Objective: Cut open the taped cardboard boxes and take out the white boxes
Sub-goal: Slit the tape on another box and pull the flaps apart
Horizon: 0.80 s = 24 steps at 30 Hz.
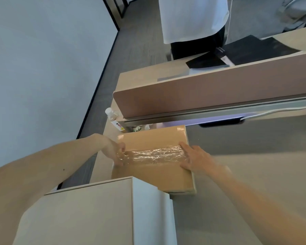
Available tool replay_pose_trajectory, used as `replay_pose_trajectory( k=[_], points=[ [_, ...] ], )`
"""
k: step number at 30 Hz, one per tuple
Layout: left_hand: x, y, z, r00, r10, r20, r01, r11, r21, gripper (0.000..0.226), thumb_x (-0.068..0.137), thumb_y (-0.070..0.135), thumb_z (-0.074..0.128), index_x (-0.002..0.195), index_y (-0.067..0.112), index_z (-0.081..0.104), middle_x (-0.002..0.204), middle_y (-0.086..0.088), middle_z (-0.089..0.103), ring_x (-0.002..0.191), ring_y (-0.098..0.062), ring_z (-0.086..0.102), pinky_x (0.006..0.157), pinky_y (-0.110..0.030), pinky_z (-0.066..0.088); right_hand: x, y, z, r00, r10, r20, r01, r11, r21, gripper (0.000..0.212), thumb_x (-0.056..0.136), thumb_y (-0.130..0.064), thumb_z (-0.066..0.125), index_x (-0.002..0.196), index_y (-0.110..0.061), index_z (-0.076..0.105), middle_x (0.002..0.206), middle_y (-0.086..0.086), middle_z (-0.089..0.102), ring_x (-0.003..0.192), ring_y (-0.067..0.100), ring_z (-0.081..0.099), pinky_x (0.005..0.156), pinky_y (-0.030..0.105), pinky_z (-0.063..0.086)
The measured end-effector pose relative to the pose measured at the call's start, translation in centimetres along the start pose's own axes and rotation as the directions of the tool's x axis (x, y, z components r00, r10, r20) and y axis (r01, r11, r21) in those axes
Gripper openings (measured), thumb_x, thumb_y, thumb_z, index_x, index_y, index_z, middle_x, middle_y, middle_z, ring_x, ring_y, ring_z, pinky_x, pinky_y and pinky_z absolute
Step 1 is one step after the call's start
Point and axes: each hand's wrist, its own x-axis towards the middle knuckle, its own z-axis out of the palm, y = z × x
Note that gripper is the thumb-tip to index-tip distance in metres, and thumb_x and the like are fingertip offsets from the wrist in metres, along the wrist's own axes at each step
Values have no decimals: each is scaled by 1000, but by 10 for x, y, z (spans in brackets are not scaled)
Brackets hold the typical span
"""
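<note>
A brown cardboard box (pixel 154 172) lies flat on the desk (pixel 254 156), sealed by a wide band of clear shiny tape (pixel 154 154) across its top. My left hand (pixel 114 151) grips the box's left edge at the tape's end, fingers curled over it. My right hand (pixel 194 158) presses on the box's right edge at the tape's other end, fingers spread on top. No cutting tool shows in either hand. A tall white box (pixel 99 213) stands close in front, hiding the cardboard box's near left corner.
A brown desk divider (pixel 210 89) runs behind the box. A clear bottle (pixel 111 115) stands at the desk's left edge. Beyond the divider, black items (pixel 237 53) lie on another desk, and a person in a white top (pixel 193 18) stands there.
</note>
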Motion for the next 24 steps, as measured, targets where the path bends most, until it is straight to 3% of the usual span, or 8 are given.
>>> replay_pose_trajectory(
  k=[5, 8, 11, 14, 18, 20, 24],
  points=[
    [24, 2, 9, 996, 87, -12, -87, 995, -51, 102, 58, 84, 69, 132, 32, 21, 138, 3, 40, 124, -25, 45, 106, -48, 44, 6, 7, 12, 1000, 7, -17, -7, 1000, -10, 73, 94, -42, 54, 152, -43, 10, 134, 5, 44, 121, 29, 50, 99, 44, 44],
    [22, 5, 8, 994, 111, 3, -110, 984, -143, 84, 70, 72, 73, 126, 31, 25, 133, 3, 41, 121, -24, 45, 103, -42, 45, 6, 9, 11, 1000, -15, -16, 14, 1000, -21, 71, 97, -41, 53, 153, -41, 9, 140, 5, 43, 126, 28, 48, 100, 44, 41],
    [21, 12, 7, 985, 159, -61, -168, 970, -176, 71, 80, 64, 71, 125, 28, 30, 124, 2, 46, 112, -20, 48, 85, -30, 44, 0, 17, 7, 999, -14, -40, 14, 1000, -5, 70, 99, -37, 52, 154, -39, 10, 142, 6, 42, 128, 28, 46, 99, 43, 41],
    [14, 33, 1, 970, 204, -129, -223, 963, -153, 67, 81, 62, 71, 125, 29, 32, 114, 1, 49, 104, -19, 50, 81, -31, 44, -13, 35, -2, 996, 27, -85, -25, 999, 23, 69, 99, -34, 52, 154, -39, 11, 145, 4, 41, 128, 26, 47, 99, 40, 41],
    [8, 79, -15, 951, 278, -135, -296, 944, -143, 68, 81, 55, 74, 125, 29, 30, 118, -4, 54, 97, -18, 50, 77, -29, 42, -33, 74, -24, 985, 106, -139, -97, 993, 66, 68, 99, -26, 50, 154, -41, 13, 148, 4, 40, 130, 27, 46, 104, 40, 40],
    [5, 108, -26, 949, 289, -122, -305, 942, -139, 77, 79, 60, 74, 130, 31, 25, 116, -1, 55, 99, -18, 50, 80, -28, 42, -44, 96, -34, 974, 148, -172, -132, 986, 101, 66, 100, -21, 48, 154, -40, 16, 148, 6, 41, 130, 28, 45, 107, 40, 38],
    [-8, 167, -50, 948, 309, -79, -318, 932, -172, 98, 80, 59, 74, 146, 39, 4, 144, -2, 40, 124, -22, 45, 97, -28, 40, -70, 141, -57, 943, 213, -254, -191, 976, 109, 62, 101, -20, 44, 153, -43, 20, 149, 5, 41, 130, 30, 45, 107, 45, 38]
  ],
)
